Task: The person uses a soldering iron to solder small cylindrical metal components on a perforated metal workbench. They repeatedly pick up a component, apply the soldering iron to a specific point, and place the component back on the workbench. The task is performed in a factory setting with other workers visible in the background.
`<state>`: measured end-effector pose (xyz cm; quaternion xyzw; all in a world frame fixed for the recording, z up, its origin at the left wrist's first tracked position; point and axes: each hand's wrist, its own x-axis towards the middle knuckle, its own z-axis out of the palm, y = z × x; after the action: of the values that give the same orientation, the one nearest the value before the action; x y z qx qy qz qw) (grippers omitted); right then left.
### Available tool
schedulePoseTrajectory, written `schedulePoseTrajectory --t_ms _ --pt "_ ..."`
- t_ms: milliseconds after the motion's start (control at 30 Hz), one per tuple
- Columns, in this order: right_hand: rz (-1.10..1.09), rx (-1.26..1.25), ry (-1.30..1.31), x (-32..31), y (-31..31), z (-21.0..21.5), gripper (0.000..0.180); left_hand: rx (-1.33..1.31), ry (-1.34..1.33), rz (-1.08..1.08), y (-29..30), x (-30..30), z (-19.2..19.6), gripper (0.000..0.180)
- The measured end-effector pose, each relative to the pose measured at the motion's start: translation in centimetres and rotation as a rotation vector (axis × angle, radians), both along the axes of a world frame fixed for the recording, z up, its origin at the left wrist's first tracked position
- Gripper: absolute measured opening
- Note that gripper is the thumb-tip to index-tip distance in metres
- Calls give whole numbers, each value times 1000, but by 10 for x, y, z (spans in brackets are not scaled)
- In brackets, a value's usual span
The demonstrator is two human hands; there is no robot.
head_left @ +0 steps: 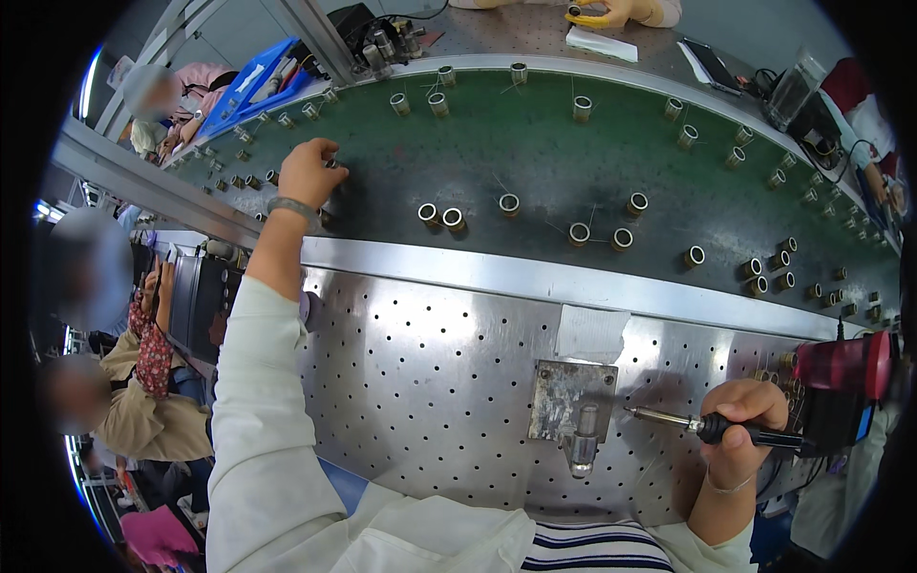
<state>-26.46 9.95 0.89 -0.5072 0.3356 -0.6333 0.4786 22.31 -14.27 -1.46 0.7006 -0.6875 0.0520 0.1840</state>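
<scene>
My left hand (309, 172) reaches out over the green conveyor belt (535, 153) and closes on a small metal cylinder part (331, 165) at the belt's left side. My right hand (740, 420) grips a black-handled soldering iron (707, 426), its tip pointing left toward a small metal fixture block (573, 401) on the perforated steel bench (430, 382). Several small cylindrical coil parts (579, 232) with thin wire leads stand scattered along the belt.
A red tool stand (845, 363) sits at the right by my right hand. A piece of tape (592, 331) is stuck above the fixture. Other people work at the far side (621, 11) and at the left (143, 382). A blue bin (258, 76) stands upper left.
</scene>
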Motion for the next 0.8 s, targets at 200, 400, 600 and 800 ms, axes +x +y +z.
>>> schedulePoseTrajectory --t_ms 200,400,600,800 --pt "-78 26 14 -4 3 0 28 -76 92 -608 71 -124 33 35" --pt "-52 44 -1 0 2 3 29 -53 144 -567 91 -146 27 29" --pt "-53 39 -24 -3 3 4 26 714 1025 -963 139 -210 51 24" --pt "27 29 -56 -8 6 4 22 1139 1235 -956 149 -230 34 30"
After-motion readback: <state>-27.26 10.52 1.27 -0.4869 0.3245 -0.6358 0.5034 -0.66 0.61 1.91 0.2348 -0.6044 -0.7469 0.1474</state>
